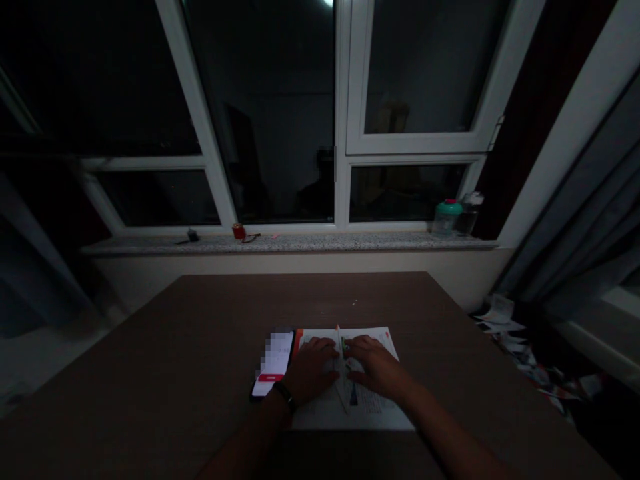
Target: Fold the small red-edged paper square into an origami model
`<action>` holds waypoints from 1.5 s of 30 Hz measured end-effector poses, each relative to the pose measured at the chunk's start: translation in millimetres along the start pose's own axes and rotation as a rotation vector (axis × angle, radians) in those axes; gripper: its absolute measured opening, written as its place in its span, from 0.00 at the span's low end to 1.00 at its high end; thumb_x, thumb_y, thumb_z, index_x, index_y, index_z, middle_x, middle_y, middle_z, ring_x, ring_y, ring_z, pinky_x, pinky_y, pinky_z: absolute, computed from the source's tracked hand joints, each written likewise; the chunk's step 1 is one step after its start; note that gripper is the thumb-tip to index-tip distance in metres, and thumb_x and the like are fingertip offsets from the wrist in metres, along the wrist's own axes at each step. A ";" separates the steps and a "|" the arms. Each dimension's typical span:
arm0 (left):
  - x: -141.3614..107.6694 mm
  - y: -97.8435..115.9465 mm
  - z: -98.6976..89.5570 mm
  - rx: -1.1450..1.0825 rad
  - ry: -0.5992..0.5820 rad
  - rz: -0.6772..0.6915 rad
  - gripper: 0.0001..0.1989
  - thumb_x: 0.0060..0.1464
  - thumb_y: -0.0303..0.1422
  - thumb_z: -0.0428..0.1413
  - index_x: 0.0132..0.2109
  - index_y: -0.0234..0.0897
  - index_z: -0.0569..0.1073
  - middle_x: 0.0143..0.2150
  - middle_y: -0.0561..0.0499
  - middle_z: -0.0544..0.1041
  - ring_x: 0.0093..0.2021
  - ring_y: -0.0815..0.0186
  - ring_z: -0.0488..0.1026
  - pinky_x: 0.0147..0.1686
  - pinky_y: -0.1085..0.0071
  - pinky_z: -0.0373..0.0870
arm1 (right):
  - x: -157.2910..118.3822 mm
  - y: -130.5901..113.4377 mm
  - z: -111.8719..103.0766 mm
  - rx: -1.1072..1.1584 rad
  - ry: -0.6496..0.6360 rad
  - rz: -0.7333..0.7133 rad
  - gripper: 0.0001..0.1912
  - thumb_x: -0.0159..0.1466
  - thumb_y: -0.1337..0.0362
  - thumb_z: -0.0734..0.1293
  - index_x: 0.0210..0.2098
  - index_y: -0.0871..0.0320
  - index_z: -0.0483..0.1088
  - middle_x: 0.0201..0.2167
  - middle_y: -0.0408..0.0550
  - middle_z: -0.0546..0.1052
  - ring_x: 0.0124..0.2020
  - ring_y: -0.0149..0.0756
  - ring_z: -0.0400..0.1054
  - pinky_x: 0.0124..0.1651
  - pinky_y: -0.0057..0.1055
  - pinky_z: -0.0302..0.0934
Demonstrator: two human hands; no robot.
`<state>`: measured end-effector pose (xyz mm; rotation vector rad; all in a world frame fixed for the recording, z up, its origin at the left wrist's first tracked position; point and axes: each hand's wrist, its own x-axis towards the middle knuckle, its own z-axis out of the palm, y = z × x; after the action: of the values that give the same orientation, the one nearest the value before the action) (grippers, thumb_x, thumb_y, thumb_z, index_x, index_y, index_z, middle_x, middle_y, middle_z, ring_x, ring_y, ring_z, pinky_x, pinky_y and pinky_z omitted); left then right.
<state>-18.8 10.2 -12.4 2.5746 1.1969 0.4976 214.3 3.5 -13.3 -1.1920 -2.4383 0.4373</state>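
An open book with printed pages lies on the brown table in front of me. My left hand rests on its left page, fingers stretched toward the middle fold. On the right page lies my right hand, its fingers also spread and close to the fold. Both hands look open, pressing on the paper. A narrow raised strip of page shows along the fold between them. Just left of the book is a phone with a lit screen, near my left wrist, which wears a dark band.
The table reaches toward a granite windowsill. On the sill are a small red object, a dark item and a jar with a teal lid. Papers lie in a pile at the right.
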 end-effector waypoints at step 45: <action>0.0 -6.1 -4.8 0.083 0.078 -0.019 0.09 0.55 0.36 0.63 0.44 0.43 0.76 0.49 0.50 0.74 0.51 0.56 0.66 0.53 0.57 0.62 | 1.6 -9.1 -0.2 -0.118 0.013 -0.015 0.21 0.64 0.60 0.68 0.57 0.44 0.70 0.55 0.49 0.69 0.57 0.46 0.58 0.58 0.41 0.53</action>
<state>-25.0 14.5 -10.3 2.6323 1.2924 0.5604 207.3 -0.5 -8.9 -1.2187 -2.4896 0.2838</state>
